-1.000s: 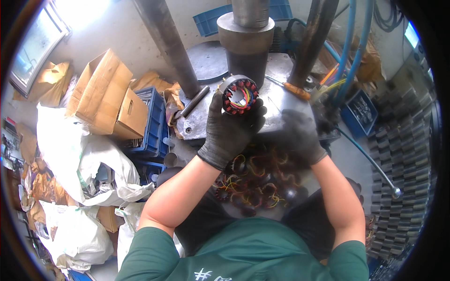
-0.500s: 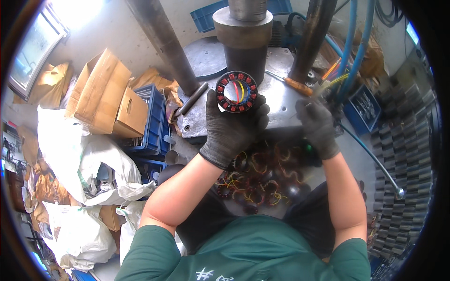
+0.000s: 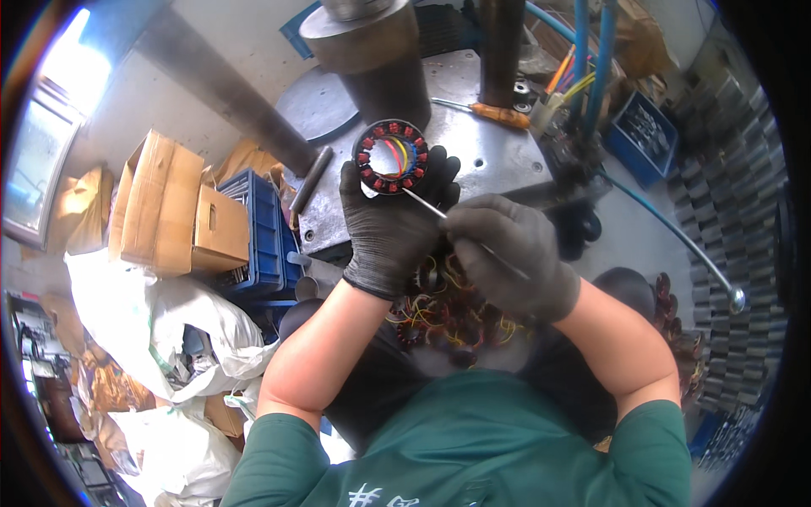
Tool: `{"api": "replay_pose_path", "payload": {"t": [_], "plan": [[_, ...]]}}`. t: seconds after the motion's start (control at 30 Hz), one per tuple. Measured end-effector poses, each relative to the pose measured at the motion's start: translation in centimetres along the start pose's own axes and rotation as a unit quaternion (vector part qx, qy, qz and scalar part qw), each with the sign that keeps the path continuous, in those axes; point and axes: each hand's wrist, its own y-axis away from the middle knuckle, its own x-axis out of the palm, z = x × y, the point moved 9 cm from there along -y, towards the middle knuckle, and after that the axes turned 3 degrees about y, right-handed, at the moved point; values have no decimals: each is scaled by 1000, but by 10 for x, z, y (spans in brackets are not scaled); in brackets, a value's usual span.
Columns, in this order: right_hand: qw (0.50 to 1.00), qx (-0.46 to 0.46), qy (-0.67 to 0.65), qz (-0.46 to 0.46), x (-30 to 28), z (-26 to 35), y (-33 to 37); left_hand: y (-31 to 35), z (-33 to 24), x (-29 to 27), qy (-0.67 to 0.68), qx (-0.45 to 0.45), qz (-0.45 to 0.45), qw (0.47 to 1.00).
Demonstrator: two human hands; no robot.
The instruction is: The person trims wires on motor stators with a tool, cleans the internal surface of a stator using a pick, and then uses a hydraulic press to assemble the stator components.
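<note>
My left hand (image 3: pixel 390 232), in a dark glove, holds up a ring-shaped motor stator (image 3: pixel 418 158) with red coils round its inside. Red, yellow and blue wires cross the stator's opening. The gloved fingers and thumb curve round the ring from below and behind. In my right hand (image 3: pixel 515 258), also gloved, is a thin metal rod (image 3: pixel 424 204) pinched between thumb and fingers. Its tip meets the lower right edge of the ring, and its other end sticks out across the hand. Below my hands, between my legs, is a pile of wired stators (image 3: pixel 448 313), partly hidden.
Behind my hands stands a press with a thick ram (image 3: pixel 372 59) and steel bed (image 3: pixel 498 156). On the bed lie an orange-handled screwdriver (image 3: pixel 498 113) and a metal bar (image 3: pixel 312 179). Cardboard boxes (image 3: pixel 160 203), white sacks (image 3: pixel 127 313) and a blue crate (image 3: pixel 266 232) crowd the left.
My right hand has come from the far right of the bed to the stator, now with the thin rod in it. The view has shifted; my left hand still holds the stator.
</note>
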Motion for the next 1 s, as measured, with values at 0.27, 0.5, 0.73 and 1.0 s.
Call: {"api": "replay_pose_path", "payload": {"t": [0.27, 0.5, 0.73, 1.0], "plan": [[999, -3, 22, -28, 4, -5, 2, -4, 12, -1, -20, 11, 5, 1000], [998, -10, 59, -29, 4, -2, 2, -8, 15, -10, -44, 18, 0, 999], [996, 12, 74, 42, 10, -1, -1, -9, 23, -17, -68, -6, 14, 998], [993, 108, -47, 26, 2, -30, 0, -11, 23, -22, -126, 24, -24, 991]]}}
